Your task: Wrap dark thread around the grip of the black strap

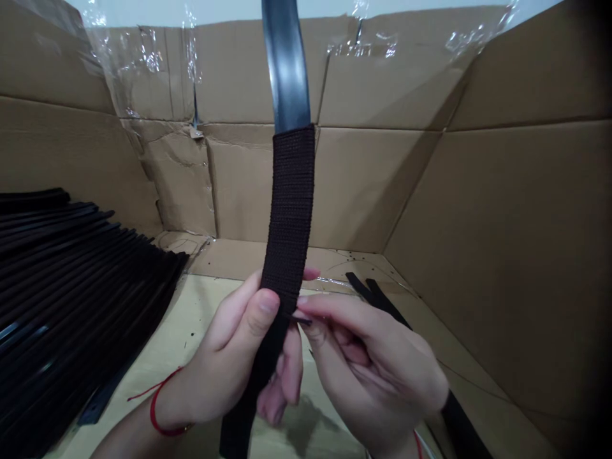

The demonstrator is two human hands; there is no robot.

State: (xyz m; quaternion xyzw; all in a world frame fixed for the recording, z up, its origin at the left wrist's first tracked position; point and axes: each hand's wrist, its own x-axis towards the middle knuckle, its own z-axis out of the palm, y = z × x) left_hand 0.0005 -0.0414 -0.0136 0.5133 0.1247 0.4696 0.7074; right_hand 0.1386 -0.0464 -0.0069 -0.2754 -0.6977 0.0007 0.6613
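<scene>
A long flat black strip (289, 70), glossy at the top, runs upright through the middle of the view. Dark brown ribbed woven fabric (291, 204) covers its middle stretch, and a plain matte black part hangs below. My left hand (239, 338) is closed around the covered part, thumb in front and fingers behind. At the strip's right edge, my right hand (368, 363) pinches a short dark cord end (300, 319) between thumb and forefinger. Its other fingers are curled in. Where the cord joins the fabric is partly hidden by the fingers.
Many similar dark strips (86, 287) lie stacked in a fanned row on the left. More black strips (382, 299) lie at the right, behind my right hand. Tall cardboard walls (373, 185) with clear tape enclose the pale work surface (167, 357), which has small dark specks.
</scene>
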